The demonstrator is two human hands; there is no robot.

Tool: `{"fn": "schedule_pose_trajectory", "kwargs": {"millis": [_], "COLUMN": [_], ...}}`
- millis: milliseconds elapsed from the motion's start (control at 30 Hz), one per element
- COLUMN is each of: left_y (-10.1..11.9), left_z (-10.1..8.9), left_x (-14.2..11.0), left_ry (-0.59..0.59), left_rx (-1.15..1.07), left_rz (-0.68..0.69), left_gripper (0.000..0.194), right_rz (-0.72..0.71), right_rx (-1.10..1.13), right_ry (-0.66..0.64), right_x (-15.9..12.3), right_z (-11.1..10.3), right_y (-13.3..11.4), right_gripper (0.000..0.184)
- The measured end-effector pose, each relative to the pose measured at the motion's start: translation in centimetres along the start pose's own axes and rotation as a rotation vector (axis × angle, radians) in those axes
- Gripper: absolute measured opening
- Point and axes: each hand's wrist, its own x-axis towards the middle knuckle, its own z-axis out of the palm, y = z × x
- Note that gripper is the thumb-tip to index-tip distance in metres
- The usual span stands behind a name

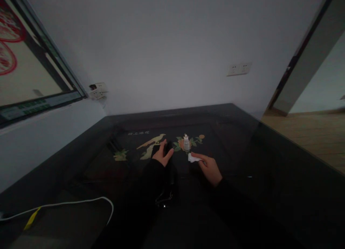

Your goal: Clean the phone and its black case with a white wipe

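Observation:
My left hand (162, 155) is on the dark tabletop with its thumb and forefinger spread apart. A black object (168, 147) shows between them; its outline melts into the table, and I cannot make out its kind. My right hand (210, 169) pinches a crumpled white tissue (193, 158) just above or against the table, to the right of my left hand. Between the hands and slightly beyond them, a small white bottle (186, 143) with a narrow top stands upright on a printed flower.
The glossy black table (237, 141) bears bird and flower pictures and reaches the wall. A white cable (72, 203) with a yellow tag (32, 218) lies at the lower left. Sockets (239, 69) are on the wall, and a window (32, 62) is at left.

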Motion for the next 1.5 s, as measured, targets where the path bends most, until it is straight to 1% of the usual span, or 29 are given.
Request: {"fn": "schedule_pose_trajectory", "kwargs": {"millis": [100, 200, 267, 367, 467, 567, 667, 700, 767, 833, 900, 967, 1033, 1100, 1167, 1267, 1400, 1500], "left_y": [2.3, 3.5, 3.9, 3.9, 3.8, 4.3, 5.1, 5.1, 4.7, 3.3, 1.1, -1.3, -3.1, -4.0, -4.1, -3.5, -3.2, -3.5], "left_z": [2.0, 3.6, 4.5, 5.7, 6.7, 7.0, 6.1, 5.4, 3.6, 1.6, -0.1, -0.9, -0.8, -0.3, 0.3, 0.7, 0.2, -0.2], "left_x": [0.9, 1.7, 2.3, 3.2, 3.8, 3.9, 3.4, 3.3, 2.9, 2.6, 2.2, 1.8, 1.3, 1.0, 0.8, 0.7, 0.7, 0.6], "left_ry": [0.012, 0.04, 0.054, 0.046, 0.035, 0.032, 0.03, 0.034, 0.047, 0.043, 0.053, 0.061, 0.036, 0.031, 0.037, 0.048, 0.034, 0.026], "left_rx": [0.281, 0.492, 0.607, 0.741, 0.824, 0.87, 0.88, 0.874, 0.85, 0.832, 0.823, 0.811, 0.787, 0.761, 0.742, 0.734, 0.761, 0.79], "left_rz": [-0.006, -0.01, -0.011, -0.014, 0.01, 0.02, 0.017, 0.029, 0.061, 0.068, 0.033, -0.046, -0.087, -0.096, -0.091, -0.096, -0.134, -0.138], "left_gripper": [0.075, 0.071, 0.068, 0.064, 0.062, 0.064, 0.07, 0.071, 0.065, 0.056, 0.056, 0.064, 0.069, 0.072, 0.076, 0.081, 0.087, 0.086], "right_rz": [0.0, -0.007, -0.014, -0.016, -0.006, 0.016, 0.057, 0.077, 0.129, 0.195, 0.277, 0.365, 0.442, 0.497, 0.53, 0.554, 0.56, 0.547], "right_rx": [0.0, 0.012, 0.023, 0.042, 0.066, 0.1, 0.148, 0.167, 0.21, 0.263, 0.326, 0.394, 0.465, 0.53, 0.584, 0.642, 0.691, 0.729], "right_ry": [0.014, 0.028, 0.034, 0.037, 0.031, 0.025, 0.019, 0.018, 0.015, 0.01, 0.01, 0.019, 0.026, 0.03, 0.033, 0.038, 0.044, 0.056], "right_x": [0.2, 0.3, 0.3, 0.3, 0.3, 0.3, 0.4, 0.4, 0.5, 0.7, 0.8, 0.7, 0.6, 0.5, 0.5, 0.5, 0.3, 0.2], "right_z": [-0.4, -0.7, -0.8, -0.8, -0.9, -0.9, -1.0, -1.0, -1.1, -0.9, -0.6, -0.1, 0.4, 0.7, 0.9, 0.7, 0.5, 0.5], "right_y": [0.1, 0.1, 0.0, -0.1, -0.1, -0.2, -0.3, -0.3, -0.1, 0.4, 1.2, 1.9, 2.5, 2.8, 2.8, 2.4, 1.7, 1.0], "right_gripper": [0.042, 0.042, 0.041, 0.041, 0.041, 0.04, 0.037, 0.035, 0.027, 0.018, 0.023, 0.028, 0.03, 0.03, 0.03, 0.029, 0.026, 0.022]}}
